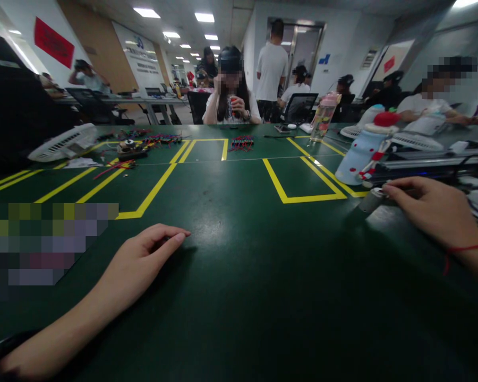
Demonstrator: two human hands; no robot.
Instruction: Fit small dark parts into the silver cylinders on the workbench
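My left hand [143, 260] rests on the dark green table [239, 254], fingers loosely curled, index finger stretched forward, holding nothing. My right hand [434, 209] lies at the right side of the table with its fingers closed around a small grey cylinder [372, 200] that lies on its side. A red string is tied around my right wrist. A light blue bottle with red dots [360, 154] stands tilted just behind the cylinder.
Yellow tape lines [302, 199] mark boxes on the table. A white fan [63, 142] and bundles of red and black wires [242, 142] lie at the far side, beside a clear bottle [322, 118]. Several people sit or stand beyond the table.
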